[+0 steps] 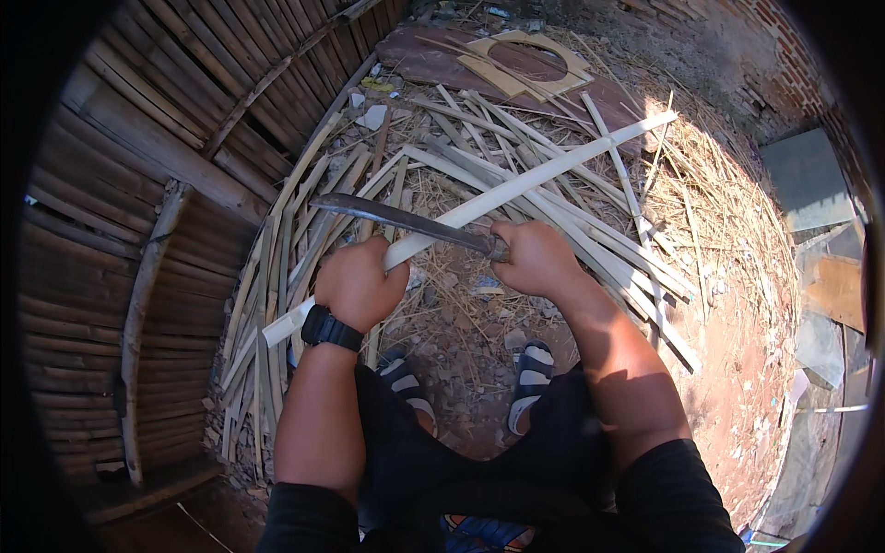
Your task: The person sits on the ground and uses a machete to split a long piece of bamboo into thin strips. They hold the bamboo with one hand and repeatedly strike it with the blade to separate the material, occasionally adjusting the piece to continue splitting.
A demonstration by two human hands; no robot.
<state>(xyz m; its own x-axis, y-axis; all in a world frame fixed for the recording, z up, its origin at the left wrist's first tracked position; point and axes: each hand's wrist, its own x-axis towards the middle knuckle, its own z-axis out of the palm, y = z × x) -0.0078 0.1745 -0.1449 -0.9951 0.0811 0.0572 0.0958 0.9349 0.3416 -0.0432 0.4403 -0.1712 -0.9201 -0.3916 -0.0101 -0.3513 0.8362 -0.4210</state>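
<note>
My left hand [362, 284], with a dark watch [332, 329] at the wrist, is closed around a long pale bamboo strip [516, 187]. The strip slants from the lower left up to the far right. In my right hand [537, 258] is the handle of a machete [406, 219], its dark, slightly curved blade pointing left. That blade lies across the strip just beyond my left hand; whether it touches or cuts into the strip I cannot tell.
Many loose bamboo strips [636, 276] lie crisscrossed on the rubble-strewn ground ahead. A slatted bamboo wall [157, 240] rises on the left. Farther off are a board with a round hole [525, 63] and straw shavings [710, 203]. Grey sheets [807, 180] lean at the right.
</note>
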